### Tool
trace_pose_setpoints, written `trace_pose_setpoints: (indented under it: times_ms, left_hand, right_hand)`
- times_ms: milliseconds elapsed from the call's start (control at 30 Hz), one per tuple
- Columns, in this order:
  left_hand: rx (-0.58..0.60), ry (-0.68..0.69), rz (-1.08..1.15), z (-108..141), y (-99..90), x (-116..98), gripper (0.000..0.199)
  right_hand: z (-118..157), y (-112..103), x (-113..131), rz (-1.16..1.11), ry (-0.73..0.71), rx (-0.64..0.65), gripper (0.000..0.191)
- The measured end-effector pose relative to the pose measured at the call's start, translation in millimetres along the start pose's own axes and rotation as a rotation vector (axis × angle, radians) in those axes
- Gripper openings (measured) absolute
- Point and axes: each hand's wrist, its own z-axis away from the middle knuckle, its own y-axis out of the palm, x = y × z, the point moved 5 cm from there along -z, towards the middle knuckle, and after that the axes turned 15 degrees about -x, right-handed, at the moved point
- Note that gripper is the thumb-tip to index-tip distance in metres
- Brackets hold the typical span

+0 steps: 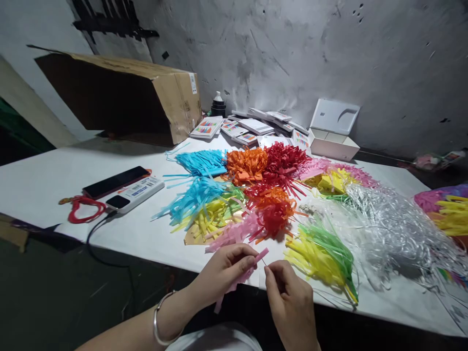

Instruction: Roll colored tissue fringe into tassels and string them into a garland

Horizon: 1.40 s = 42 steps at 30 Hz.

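My left hand, with a silver bangle on its wrist, pinches a pink paper fringe at the table's front edge. The fringe's strips hang below the fingers. Just to the right, my right hand is closed with thumb and forefinger together on a thin stick or wire, whose upper end meets the pink fringe. Beyond my hands lie loose pink strips, a red and orange tassel bunch and yellow strips. A yellow and green bunch rests to the right.
Blue, orange and red fringes lie farther back. Silver tinsel spreads at right. A phone, a power bank and a red cord lie left. Behind stand a carton, flat packs and a white box.
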Motion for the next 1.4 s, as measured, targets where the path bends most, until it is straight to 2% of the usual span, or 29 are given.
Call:
trace_pose_setpoints:
  times_ms: [67, 167, 233, 333, 433, 500, 600, 700, 767, 833, 900, 967, 1000, 1067, 1100, 1133, 1233, 1267, 1300, 1333, 1400]
  left_hand:
    - [0.050, 0.064, -0.126, 2.0, 0.8, -2.1, 0.032]
    - [0.107, 0.131, -0.182, 4.0, 2.0, -3.8, 0.034]
    - [0.103, 0.161, -0.198, 3.6, 1.1, -4.3, 0.033]
    - [0.116, 0.184, -0.214, 3.1, 0.8, -5.1, 0.031]
    - [0.185, 0.229, -0.226, 5.1, 3.5, -8.2, 0.030]
    - [0.206, 0.270, -0.283, 6.4, 4.5, -8.9, 0.027]
    - [0.184, 0.370, -0.391, 6.9, 4.2, -7.2, 0.023]
    - [0.140, 0.455, -0.442, 5.9, 5.0, -3.3, 0.021]
    - [0.134, 0.467, -0.461, 4.5, 8.7, 0.5, 0.020]
    - [0.171, 0.473, -0.473, 2.9, 16.8, 4.6, 0.022]
    - [0.214, 0.486, -0.488, 0.1, 27.8, 9.0, 0.025]
    - [0.232, 0.507, -0.498, -5.6, 39.8, 13.4, 0.028]
    - [0.226, 0.520, -0.496, -9.8, 45.6, 15.0, 0.029]
    - [0.204, 0.558, -0.478, -20.0, 56.8, 16.1, 0.030]
    - [0.205, 0.586, -0.467, -25.6, 62.4, 15.3, 0.029]
    - [0.220, 0.618, -0.467, -31.5, 68.0, 13.8, 0.028]
    - [0.293, 0.719, -0.520, -52.8, 79.7, 4.1, 0.031]
    - [0.287, 0.736, -0.536, -62.4, 80.0, -0.8, 0.031]
    - [0.262, 0.742, -0.549, -73.3, 78.6, -6.2, 0.030]
    - [0.227, 0.730, -0.560, -85.0, 76.0, -11.2, 0.029]
    - [0.173, 0.672, -0.587, -108.2, 70.3, -17.1, 0.026]
  right_hand:
    - [-0.9, 0.7, -4.2, -0.034, 0.066, 0.031, 0.022]
    - [2.0, 5.4, -17.6, -0.156, 0.314, 0.077, 0.024]
    - [5.4, 9.9, -24.9, -0.237, 0.462, 0.097, 0.031]
    - [7.3, 16.7, -27.8, -0.343, 0.574, 0.143, 0.043]
    - [6.0, 21.4, -25.8, -0.425, 0.616, 0.205, 0.054]
    - [4.4, 22.5, -23.7, -0.442, 0.598, 0.234, 0.051]
    - [1.6, 22.3, -18.7, -0.328, 0.422, 0.234, 0.035]
    - [-3.4, 19.9, -13.7, -0.177, 0.158, 0.107, 0.026]
    - [-10.8, 13.3, -15.9, -0.174, 0.065, -0.030, 0.022]
    - [-25.1, -6.3, -24.5, -0.277, 0.061, -0.251, 0.018]
    - [-42.9, -38.5, -37.2, -0.456, 0.125, -0.537, 0.018]
    - [-58.5, -69.1, -47.8, -0.635, 0.218, -0.734, 0.020]
    - [-63.3, -82.1, -49.6, -0.700, 0.226, -0.819, 0.021]
    - [-66.0, -93.8, -47.8, -0.744, 0.208, -0.868, 0.020]
    - [-64.6, -90.2, -45.9, -0.723, 0.202, -0.808, 0.019]
    - [-62.0, -79.6, -44.6, -0.674, 0.212, -0.677, 0.018]
    - [-43.6, -26.4, -53.8, -0.468, 0.312, -0.113, 0.028]
    - [-37.2, -13.4, -61.9, -0.403, 0.341, 0.007, 0.032]
    - [-33.9, -6.7, -71.5, -0.328, 0.342, 0.056, 0.035]
    - [-34.9, -7.2, -81.7, -0.251, 0.314, 0.028, 0.038]
    - [-45.4, -23.8, -102.2, -0.095, 0.219, -0.139, 0.040]
